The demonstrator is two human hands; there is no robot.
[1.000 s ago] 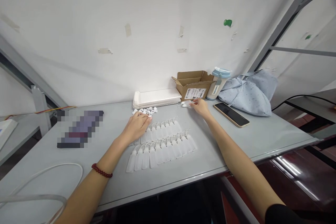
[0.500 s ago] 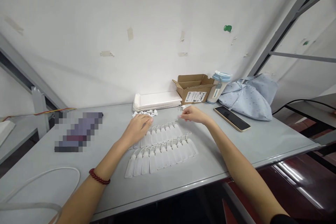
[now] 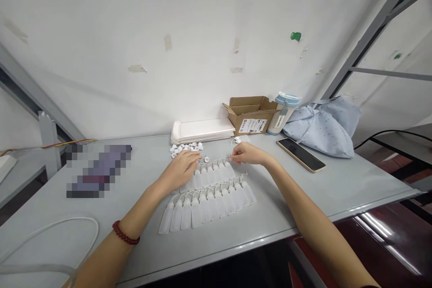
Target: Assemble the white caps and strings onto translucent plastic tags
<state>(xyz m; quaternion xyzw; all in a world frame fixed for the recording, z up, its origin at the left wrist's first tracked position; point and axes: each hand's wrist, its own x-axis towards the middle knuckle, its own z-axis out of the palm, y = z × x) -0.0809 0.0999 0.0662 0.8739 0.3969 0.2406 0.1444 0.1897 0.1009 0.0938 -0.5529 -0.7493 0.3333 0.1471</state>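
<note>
Two rows of small translucent pouches with white spouts lie side by side on the grey table. My left hand rests on the left end of the back row, fingers curled down over the pouches, with a small white cap just off its fingertips. My right hand hovers at the right end of the back row, fingers pinched on a thin white piece too small to name. A loose pile of white caps sits just behind my left hand.
A stack of white trays lies against the wall, beside an open cardboard box and a lidded cup. A phone and a blue cloth bag are at the right. A clear tube loops at the left.
My right hand drew back from beside the cardboard box to the right end of the back pouch row. My left hand shifted slightly right along that row.
</note>
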